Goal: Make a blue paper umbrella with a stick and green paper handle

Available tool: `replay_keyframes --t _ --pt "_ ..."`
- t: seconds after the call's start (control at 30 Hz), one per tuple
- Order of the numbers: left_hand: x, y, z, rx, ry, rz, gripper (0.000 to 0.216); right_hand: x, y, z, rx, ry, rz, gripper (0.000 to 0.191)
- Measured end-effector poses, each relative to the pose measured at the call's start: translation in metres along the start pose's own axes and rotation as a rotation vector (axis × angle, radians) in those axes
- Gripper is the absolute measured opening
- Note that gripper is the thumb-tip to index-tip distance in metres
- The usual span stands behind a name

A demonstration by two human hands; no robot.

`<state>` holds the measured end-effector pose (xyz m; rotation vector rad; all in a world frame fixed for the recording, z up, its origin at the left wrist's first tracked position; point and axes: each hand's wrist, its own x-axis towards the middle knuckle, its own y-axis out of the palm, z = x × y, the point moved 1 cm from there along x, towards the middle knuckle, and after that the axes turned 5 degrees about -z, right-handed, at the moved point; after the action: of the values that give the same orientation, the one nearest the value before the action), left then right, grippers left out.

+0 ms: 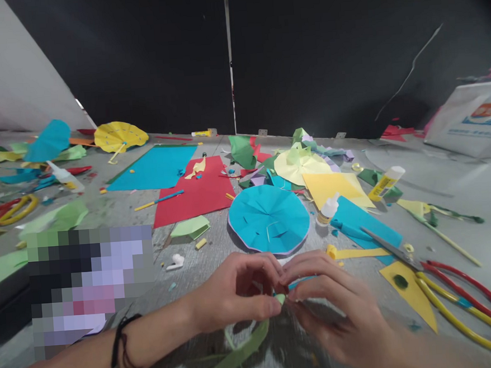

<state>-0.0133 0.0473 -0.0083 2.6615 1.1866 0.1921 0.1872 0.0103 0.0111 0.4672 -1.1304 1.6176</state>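
My left hand (236, 294) pinches a light green paper strip (246, 352) between thumb and fingers. Its tail hangs down toward the bottom edge. My right hand (336, 304) meets it, fingertips closed on the same end of the strip. A bit of blue (302, 282) shows among the right fingers; what it is, I cannot tell. Just beyond both hands lies a round, pleated blue paper disc (268, 216) with a pale edge. To the right are scissors (459, 301) with red and yellow handles, near a yellow paper piece (411, 296) bearing a dark green spot.
A small glue bottle (328, 211) and a glue stick (387, 183) stand right of the disc. Behind lie red (196, 196) and blue sheets (155, 165) and a yellow paper fan (120, 138). A white earphone (176, 261) lies left. A white bag (470, 118) stands far right.
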Motion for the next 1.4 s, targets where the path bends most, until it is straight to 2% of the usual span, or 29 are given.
replay_keyframes --t 0.87,1.1,1.23,1.4 --pt "0.0 0.0001 -0.0016 0.054 -0.015 0.017 0.037 0.0005 -0.0024 0.0032 -0.03 -0.01 0.021 0.03" --pt "-0.0015 -0.0001 -0.0027 0.038 -0.009 0.043 0.036 -0.0037 0.0002 -0.0001 -0.007 -0.021 0.032 0.037" --pt "-0.0019 -0.0002 -0.0015 0.03 -0.007 0.041 0.034 -0.0039 0.0015 -0.0002 0.015 0.028 -0.001 0.035" --pt "-0.0014 0.0001 -0.0021 0.047 0.009 0.041 0.034 -0.0003 -0.0002 0.0016 -0.001 0.032 0.022 0.031"
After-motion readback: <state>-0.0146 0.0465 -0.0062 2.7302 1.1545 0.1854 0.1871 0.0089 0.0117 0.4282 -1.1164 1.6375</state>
